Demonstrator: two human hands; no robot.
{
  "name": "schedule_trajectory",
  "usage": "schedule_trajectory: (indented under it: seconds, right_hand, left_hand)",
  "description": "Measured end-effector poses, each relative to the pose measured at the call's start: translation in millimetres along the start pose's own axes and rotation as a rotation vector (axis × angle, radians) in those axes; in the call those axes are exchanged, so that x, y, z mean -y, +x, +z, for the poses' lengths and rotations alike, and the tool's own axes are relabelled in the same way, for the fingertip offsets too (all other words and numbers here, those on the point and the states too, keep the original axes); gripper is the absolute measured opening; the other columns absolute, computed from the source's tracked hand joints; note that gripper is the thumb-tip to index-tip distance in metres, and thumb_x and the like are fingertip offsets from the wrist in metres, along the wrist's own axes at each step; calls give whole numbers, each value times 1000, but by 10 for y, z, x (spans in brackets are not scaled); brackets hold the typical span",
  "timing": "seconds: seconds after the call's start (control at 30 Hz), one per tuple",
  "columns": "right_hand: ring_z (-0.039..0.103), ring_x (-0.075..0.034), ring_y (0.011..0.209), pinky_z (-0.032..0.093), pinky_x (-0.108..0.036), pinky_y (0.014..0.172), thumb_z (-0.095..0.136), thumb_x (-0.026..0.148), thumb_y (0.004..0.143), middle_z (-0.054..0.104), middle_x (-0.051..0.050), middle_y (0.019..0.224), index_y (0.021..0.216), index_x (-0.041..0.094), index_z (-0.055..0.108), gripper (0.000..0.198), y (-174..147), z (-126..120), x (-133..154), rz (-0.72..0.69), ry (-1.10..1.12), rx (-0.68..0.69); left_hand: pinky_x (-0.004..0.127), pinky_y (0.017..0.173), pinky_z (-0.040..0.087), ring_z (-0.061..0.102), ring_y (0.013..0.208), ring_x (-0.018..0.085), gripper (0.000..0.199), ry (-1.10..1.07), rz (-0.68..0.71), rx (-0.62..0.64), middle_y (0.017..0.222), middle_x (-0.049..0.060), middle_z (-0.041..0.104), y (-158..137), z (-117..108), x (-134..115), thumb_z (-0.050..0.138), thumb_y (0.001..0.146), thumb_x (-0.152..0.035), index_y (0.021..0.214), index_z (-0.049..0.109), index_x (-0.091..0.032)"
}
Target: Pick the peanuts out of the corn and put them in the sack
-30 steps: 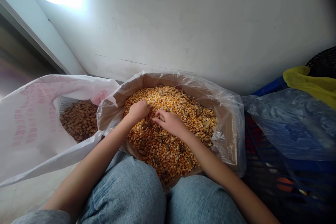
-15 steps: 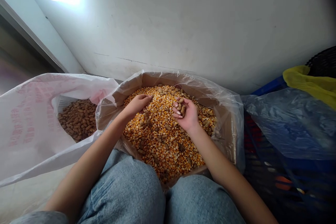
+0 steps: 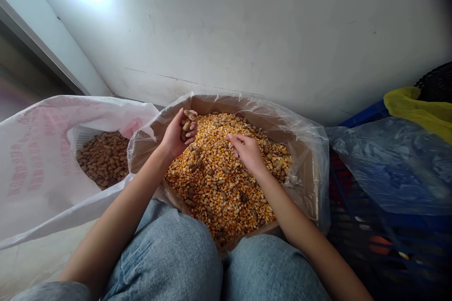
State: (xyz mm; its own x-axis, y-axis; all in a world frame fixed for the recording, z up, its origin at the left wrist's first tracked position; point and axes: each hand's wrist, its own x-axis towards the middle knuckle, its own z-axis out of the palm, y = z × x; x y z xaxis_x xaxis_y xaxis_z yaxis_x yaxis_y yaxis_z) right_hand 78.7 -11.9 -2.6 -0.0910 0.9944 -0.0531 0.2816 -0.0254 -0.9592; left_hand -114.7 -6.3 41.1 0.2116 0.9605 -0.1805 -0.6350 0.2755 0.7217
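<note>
My left hand (image 3: pixel 177 135) is turned palm up over the far left of the box, its fingers curled around several unshelled peanuts (image 3: pixel 187 124). My right hand (image 3: pixel 246 151) hovers palm down just above the corn kernels (image 3: pixel 226 188), thumb and fingertips drawn together. Whatever lies in its grip is hidden beneath the fingers. Many peanuts in the shell (image 3: pixel 194 162) are scattered through the yellow kernels, thickest along the far right side. A cardboard box (image 3: pixel 309 178) lined with clear plastic (image 3: pixel 319 150) contains this mix.
On the left, a white woven sack (image 3: pixel 45 169) lies open with a heap of peanuts (image 3: pixel 106 157) inside. A pale wall (image 3: pixel 247 33) rises behind the box. To the right are a blue crate (image 3: pixel 409 244), a clear plastic sheet (image 3: pixel 395 164) and yellow netting (image 3: pixel 413 108).
My left hand has rolled from palm down to palm up, showing peanuts in it. My right hand has turned over to palm down, so the peanuts seen in it before are out of sight.
</note>
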Motion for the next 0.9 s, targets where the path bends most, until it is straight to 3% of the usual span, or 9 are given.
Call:
schedule_trajectory:
  seconds: [0.1,0.2,0.37,0.5,0.6,0.67,0.77,0.9]
  right_hand:
    - [54,-18,80,41,-29,66,43,38,79,59,-6,90,92,22,63,29,-20,1,-41,-196,-559,13]
    - [55,-19,83,41,-29,67,37,35,83,58,-7,97,107,24,57,33,-24,23,-69,-202,-900,83]
    - [57,-16,75,40,-26,60,34,30,85,58,-6,98,117,25,48,36,-28,76,-87,-224,-1119,119]
    - [57,-17,77,41,-26,62,33,31,85,60,-6,99,113,24,52,34,-38,67,-95,-229,-1127,73]
    - [56,-19,80,41,-28,64,38,31,83,60,-6,97,104,22,58,30,-29,42,-92,-225,-980,22]
    - [55,-19,80,40,-28,63,44,33,80,61,-6,93,96,21,62,27,-14,29,-80,-208,-743,-21]
    - [52,-12,60,35,-22,45,53,40,72,59,-3,76,89,19,62,28,11,23,-47,-26,-161,1]
    - [36,-3,40,16,-16,31,61,36,65,46,4,60,78,18,57,23,27,16,1,239,586,138]
  left_hand:
    - [14,27,14,31,32,3,31,-51,-32,-12,50,-4,42,6,1,11,30,84,-41,74,49,-18]
    - [13,27,15,30,32,1,34,-66,-62,-39,58,-2,49,15,-12,2,28,84,-42,72,47,-16]
    - [14,28,17,30,32,1,18,46,-41,-50,60,-3,50,28,-60,-10,38,79,-29,68,45,-16]
    - [16,28,19,30,31,4,12,442,43,-146,52,-3,46,19,-108,38,40,71,-25,66,46,-16]
    - [19,31,24,32,33,6,21,972,55,-235,44,-3,39,2,-158,86,41,71,-33,59,46,-16]
    - [20,37,30,40,39,9,28,1375,59,-304,44,-1,43,-2,-201,112,41,71,-39,56,46,-17]
    - [24,51,38,53,58,17,27,1854,17,-365,61,6,58,14,-272,147,39,71,-38,62,54,-16]
    - [28,62,42,58,76,23,30,2106,-127,-271,84,12,63,45,-326,210,36,72,-31,77,60,-14]
